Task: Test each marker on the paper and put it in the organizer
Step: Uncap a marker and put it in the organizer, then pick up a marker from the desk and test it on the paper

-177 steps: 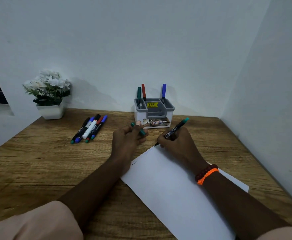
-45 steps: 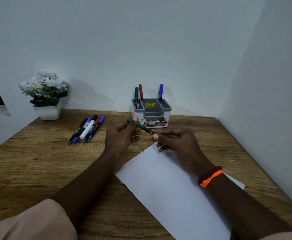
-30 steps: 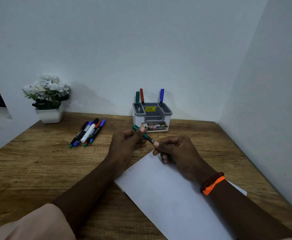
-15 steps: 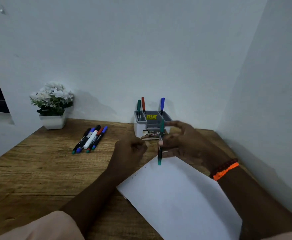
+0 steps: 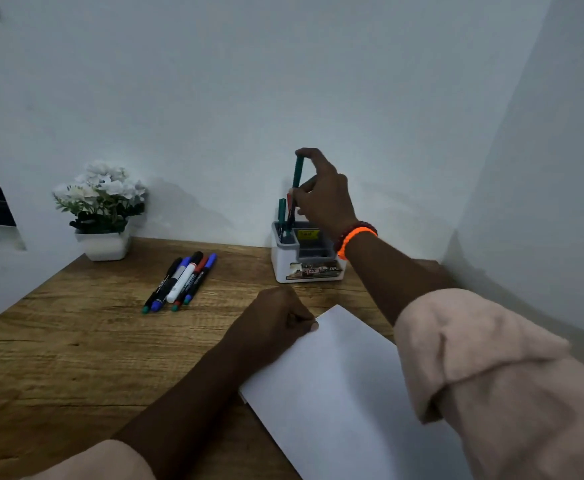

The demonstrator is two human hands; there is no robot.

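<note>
A brown wooden table [image 5: 75,344] with a strong grain carries everything. At its far left stands a white square pot of white flowers [image 5: 105,211]. Near the middle lies a tight row of about five capped markers [image 5: 181,280], side by side. Against the wall sits a white and grey plastic organizer [image 5: 306,259]. A white sheet of paper [image 5: 335,393] lies at the near right.

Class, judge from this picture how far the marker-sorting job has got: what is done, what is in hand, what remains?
Done: at least one green-capped marker already stands in the organizer. In hand: the right hand lowers a green marker into it, while the left hand rests at the paper edge. Left: five loose markers on the table.
</note>
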